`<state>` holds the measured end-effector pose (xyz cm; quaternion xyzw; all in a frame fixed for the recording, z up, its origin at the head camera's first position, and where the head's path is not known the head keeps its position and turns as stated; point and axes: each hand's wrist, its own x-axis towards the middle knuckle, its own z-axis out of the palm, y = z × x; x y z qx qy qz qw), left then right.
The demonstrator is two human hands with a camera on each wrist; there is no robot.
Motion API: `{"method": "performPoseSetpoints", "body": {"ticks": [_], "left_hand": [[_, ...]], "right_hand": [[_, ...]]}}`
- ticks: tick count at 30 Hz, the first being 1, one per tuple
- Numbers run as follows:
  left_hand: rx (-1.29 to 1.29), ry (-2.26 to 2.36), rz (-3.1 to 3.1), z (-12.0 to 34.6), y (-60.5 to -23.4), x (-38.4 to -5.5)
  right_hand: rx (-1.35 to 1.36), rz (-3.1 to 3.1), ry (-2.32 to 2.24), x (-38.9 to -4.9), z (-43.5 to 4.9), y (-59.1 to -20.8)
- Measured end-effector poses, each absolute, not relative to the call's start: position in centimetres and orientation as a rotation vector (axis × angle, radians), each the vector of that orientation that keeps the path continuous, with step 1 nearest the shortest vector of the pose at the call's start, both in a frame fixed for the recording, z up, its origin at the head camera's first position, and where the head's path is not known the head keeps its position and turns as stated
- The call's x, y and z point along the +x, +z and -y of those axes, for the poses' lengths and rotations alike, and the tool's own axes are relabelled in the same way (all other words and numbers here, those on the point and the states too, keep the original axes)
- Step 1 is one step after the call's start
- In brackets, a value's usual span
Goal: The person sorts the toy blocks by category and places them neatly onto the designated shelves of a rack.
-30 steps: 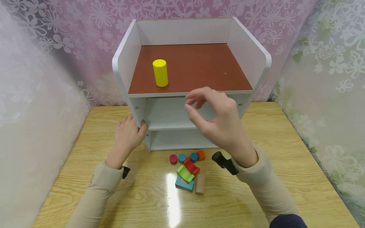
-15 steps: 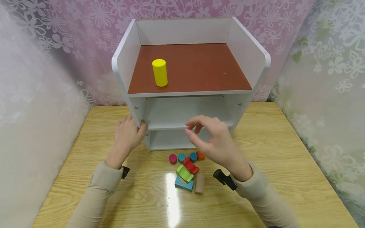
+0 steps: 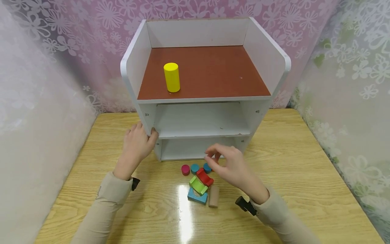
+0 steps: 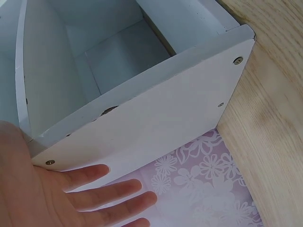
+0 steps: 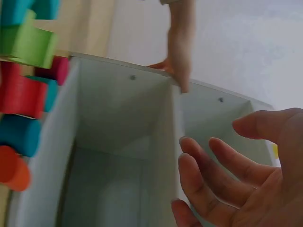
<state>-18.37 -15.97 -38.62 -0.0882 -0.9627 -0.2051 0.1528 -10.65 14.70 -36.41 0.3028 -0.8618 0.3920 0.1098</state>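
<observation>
My left hand [image 3: 137, 145] holds the left side panel of a small white shelf unit [image 3: 201, 120]: thumb over its front edge, long fingers along the outer face. Above the blocks in front of the unit hovers my right hand [image 3: 228, 167], fingers loosely bent, thumb apart, holding nothing. Nearest to it are a red curved block [image 3: 204, 177], a dark blue disc [image 3: 207, 168] and an orange block [image 5: 14, 170], largely hidden by the hand in the head view. A green curved block [image 3: 198, 185], teal disc [image 3: 195, 168] and magenta disc [image 3: 185, 170] lie beside them.
A yellow cylinder [image 3: 172, 78] stands upright on the unit's brown top, towards the left. Nearer me lie a blue notched block [image 3: 197, 196] and a plain wooden block [image 3: 214, 196]. Flowered curtains [image 3: 195, 8] hang behind the wooden table [image 3: 146, 217].
My right hand has come down from in front of the unit's upper part to just above the blocks, now covering most of the orange one. The left hand stays put.
</observation>
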Motion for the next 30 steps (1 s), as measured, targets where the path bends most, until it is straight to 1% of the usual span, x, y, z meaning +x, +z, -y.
{"method": "performPoseSetpoints", "body": {"ticks": [7,12,20,24,30], "left_hand": [[-0.234,-0.566,2.781,16.0,-38.7,-18.4],[-0.228,-0.556,2.78,16.0,-38.6,-18.4],[-0.225,-0.559,2.783,15.9,-38.6,-18.5],[-0.228,-0.559,2.77,15.9,-38.6,-18.5],[-0.235,-0.555,2.769,15.9,-38.6,-18.4]], "right_hand": [[0.791,2.712,0.992,-9.5,-15.8,-40.1],[0.726,2.842,0.902,-8.5,-16.4,-42.0],[0.544,2.995,0.827,-7.4,-16.9,-43.5],[0.468,3.063,0.883,-6.9,-16.7,-44.0],[0.433,3.111,0.872,-6.4,-16.2,-44.7]]}}
